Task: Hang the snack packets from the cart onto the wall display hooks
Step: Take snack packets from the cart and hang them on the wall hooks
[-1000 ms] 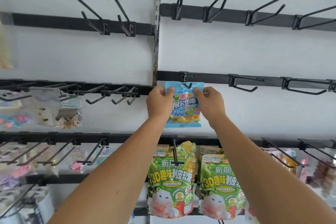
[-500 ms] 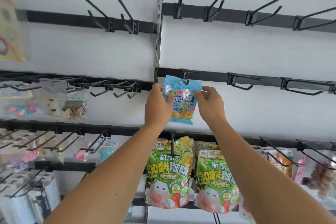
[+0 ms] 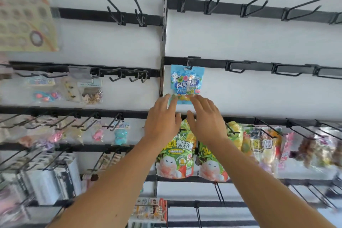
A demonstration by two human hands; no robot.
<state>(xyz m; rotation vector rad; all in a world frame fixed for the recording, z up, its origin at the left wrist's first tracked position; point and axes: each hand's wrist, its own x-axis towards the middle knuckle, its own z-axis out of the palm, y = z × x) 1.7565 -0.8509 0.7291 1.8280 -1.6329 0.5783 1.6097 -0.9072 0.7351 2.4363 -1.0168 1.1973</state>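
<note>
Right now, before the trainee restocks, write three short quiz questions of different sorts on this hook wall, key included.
1. True or false: the blue snack packet hangs from a hook on the middle rail.
2. Multiple choice: where are the hands relative to that packet? A) pinching its top corners B) fingers straight, at its bottom edge C) far off to the left.
3. Fill in: the two packets directly below, behind the wrists, are mainly ____ in colour.

Key:
1. True.
2. B: the left hand and right hand reach up with straight fingers to its lower edge.
3. Green: the green packets.
</note>
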